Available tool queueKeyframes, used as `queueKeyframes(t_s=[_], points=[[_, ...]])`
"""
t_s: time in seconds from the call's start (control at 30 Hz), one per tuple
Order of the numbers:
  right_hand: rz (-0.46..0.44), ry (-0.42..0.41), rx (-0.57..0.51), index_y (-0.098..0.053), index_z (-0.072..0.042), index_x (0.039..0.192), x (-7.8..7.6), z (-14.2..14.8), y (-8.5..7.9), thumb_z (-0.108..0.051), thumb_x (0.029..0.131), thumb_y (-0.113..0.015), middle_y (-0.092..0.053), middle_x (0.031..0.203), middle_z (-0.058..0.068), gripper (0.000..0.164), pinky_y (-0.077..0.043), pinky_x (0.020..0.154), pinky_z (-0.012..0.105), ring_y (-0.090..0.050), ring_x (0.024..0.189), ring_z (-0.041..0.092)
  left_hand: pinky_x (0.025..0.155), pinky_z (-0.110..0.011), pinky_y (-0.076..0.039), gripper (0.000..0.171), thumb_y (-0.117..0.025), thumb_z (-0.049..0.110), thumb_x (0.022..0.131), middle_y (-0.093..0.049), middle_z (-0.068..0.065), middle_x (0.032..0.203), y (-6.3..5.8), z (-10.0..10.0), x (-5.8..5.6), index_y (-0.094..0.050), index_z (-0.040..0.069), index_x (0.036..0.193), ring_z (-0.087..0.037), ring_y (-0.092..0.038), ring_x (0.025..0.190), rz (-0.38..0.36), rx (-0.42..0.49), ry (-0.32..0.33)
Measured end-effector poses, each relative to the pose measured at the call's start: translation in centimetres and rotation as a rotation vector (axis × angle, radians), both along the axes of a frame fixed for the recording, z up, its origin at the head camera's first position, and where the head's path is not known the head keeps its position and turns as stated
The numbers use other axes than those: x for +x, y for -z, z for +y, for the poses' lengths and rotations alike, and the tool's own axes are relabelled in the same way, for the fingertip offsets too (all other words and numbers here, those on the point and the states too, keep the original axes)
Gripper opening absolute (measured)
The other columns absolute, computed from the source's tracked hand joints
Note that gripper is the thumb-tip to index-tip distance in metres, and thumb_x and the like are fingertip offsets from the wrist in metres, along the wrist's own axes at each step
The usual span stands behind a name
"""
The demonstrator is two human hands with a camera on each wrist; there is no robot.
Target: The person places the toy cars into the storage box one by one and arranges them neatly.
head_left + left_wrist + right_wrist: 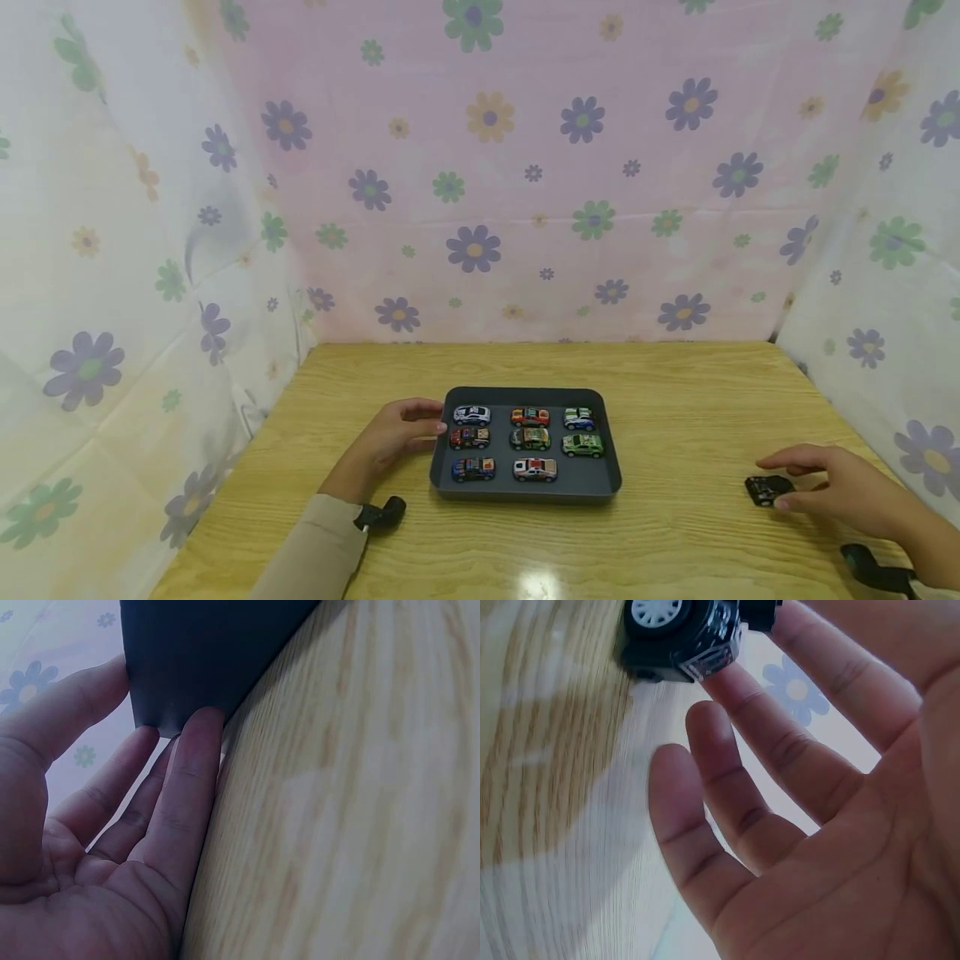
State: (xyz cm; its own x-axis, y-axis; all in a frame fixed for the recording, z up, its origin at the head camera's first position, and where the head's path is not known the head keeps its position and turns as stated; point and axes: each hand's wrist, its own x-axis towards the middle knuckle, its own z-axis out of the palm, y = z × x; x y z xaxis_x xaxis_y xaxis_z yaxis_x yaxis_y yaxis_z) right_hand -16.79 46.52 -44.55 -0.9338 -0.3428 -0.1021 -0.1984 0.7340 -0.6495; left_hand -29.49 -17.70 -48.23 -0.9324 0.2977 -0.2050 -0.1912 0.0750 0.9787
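A dark grey tray (588,479) rests on the table with several small toy cars in rows. The left hand (401,433) is at its left side; in the left wrist view, its loosely extended fingers (191,765) touch the outer wall of the tray (202,660). Off to the right, the right hand (840,492) reaches around a black toy car (765,490) low over the table. Its thumb is by the car's near side, and the index finger extends past the far side. In the right wrist view, the car (682,637) shows a white wheel; the other fingers (679,787) are spread loosely.
The tray holds a white car (472,415), a red car (530,416), a green car (582,445) and others. Wooden tabletop (675,533) lies between tray and right hand. Flowered cloth (525,167) hangs behind and at both sides.
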Motion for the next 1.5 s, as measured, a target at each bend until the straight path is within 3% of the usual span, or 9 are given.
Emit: queueKeyframes(t_s=[0.07,0.1,0.27,0.33,0.7,0.9,1.03,1.33,1.5], points=[[-0.014,-0.001,-0.007,-0.065,-0.003,0.136,0.0,0.3,0.0,-0.025,0.090,-0.081,-0.059,0.124,-0.032,0.053,-0.062,0.078,0.026,-0.057,0.101,-0.016,0.095,-0.044,-0.061,0.056,-0.085,0.014,0.086,-0.063,-0.019,0.135,-0.1,0.0,0.0,-0.062,0.001,0.136,-0.025,-0.069,0.113,-0.002,0.007,0.001],[-0.016,0.000,-0.003,-0.065,-0.002,0.136,0.0,0.4,0.0,-0.025,0.090,-0.081,-0.060,0.125,-0.030,0.053,-0.061,0.077,0.024,-0.057,0.101,-0.016,0.095,-0.044,-0.061,0.056,-0.085,0.014,0.086,-0.063,-0.019,0.135,-0.1,0.0,0.0,-0.062,0.001,0.136,-0.025,-0.069,0.113,-0.002,0.009,0.002],[-0.031,0.022,0.048,-0.067,-0.002,0.133,-0.1,0.4,-0.2,-0.028,0.090,-0.081,-0.068,0.131,0.014,0.052,-0.060,0.073,0.024,-0.059,0.095,-0.013,0.095,-0.044,-0.061,0.054,-0.085,0.013,0.087,-0.064,-0.019,0.135,-0.1,0.1,0.0,-0.062,0.001,0.135,-0.026,-0.070,0.113,-0.003,0.019,-0.003],[-0.031,0.029,0.067,-0.069,-0.002,0.130,-0.1,0.4,-0.3,-0.028,0.090,-0.081,-0.067,0.129,0.024,0.049,-0.059,0.071,0.024,-0.060,0.093,-0.011,0.095,-0.044,-0.061,0.054,-0.085,0.013,0.087,-0.064,-0.018,0.134,-0.1,0.1,0.0,-0.062,0.001,0.134,-0.026,-0.069,0.113,-0.003,0.018,-0.005],[0.055,0.003,0.095,-0.077,-0.007,0.116,-0.5,-0.5,-0.1,-0.028,0.088,-0.083,-0.077,0.107,0.000,0.035,-0.058,0.070,0.022,-0.064,0.090,-0.008,0.096,-0.044,-0.061,0.053,-0.083,0.011,0.089,-0.062,-0.020,0.135,0.0,0.0,0.1,-0.061,0.000,0.135,-0.025,-0.069,0.112,0.003,0.013,0.001],[0.095,-0.072,0.064,-0.080,-0.010,0.110,-1.0,-1.2,-0.1,-0.021,0.089,-0.083,-0.078,0.109,0.003,0.024,-0.058,0.070,0.021,-0.067,0.092,-0.005,0.095,-0.043,-0.061,0.054,-0.085,0.013,0.087,-0.064,-0.019,0.134,0.0,0.0,0.0,-0.062,0.001,0.134,-0.025,-0.069,0.112,-0.001,0.008,-0.008],[0.103,-0.107,0.029,-0.081,-0.011,0.110,-1.2,-1.9,-0.1,-0.019,0.090,-0.082,-0.078,0.107,-0.005,0.021,-0.057,0.069,0.019,-0.067,0.092,-0.006,0.094,-0.043,-0.062,0.053,-0.085,0.012,0.087,-0.064,-0.018,0.133,0.0,0.1,0.0,-0.063,0.000,0.134,-0.025,-0.070,0.111,-0.002,0.011,-0.013],[0.062,-0.086,0.029,-0.081,-0.015,0.107,-1.5,-4.1,-0.4,-0.027,0.090,-0.082,-0.078,0.107,0.003,0.021,-0.057,0.068,0.022,-0.067,0.089,-0.005,0.093,-0.044,-0.062,0.052,-0.084,0.011,0.087,-0.066,-0.018,0.132,-0.1,0.1,0.0,-0.063,0.000,0.134,-0.025,-0.070,0.110,0.006,0.011,-0.012],[0.051,-0.075,0.029,-0.081,-0.016,0.106,-1.8,-5.3,-0.3,-0.032,0.089,-0.083,-0.078,0.105,0.000,0.024,-0.056,0.068,0.023,-0.066,0.086,-0.004,0.093,-0.044,-0.062,0.053,-0.085,0.011,0.087,-0.066,-0.018,0.131,0.1,0.1,0.0,-0.063,-0.001,0.133,-0.025,-0.071,0.109,0.009,0.009,-0.016]])
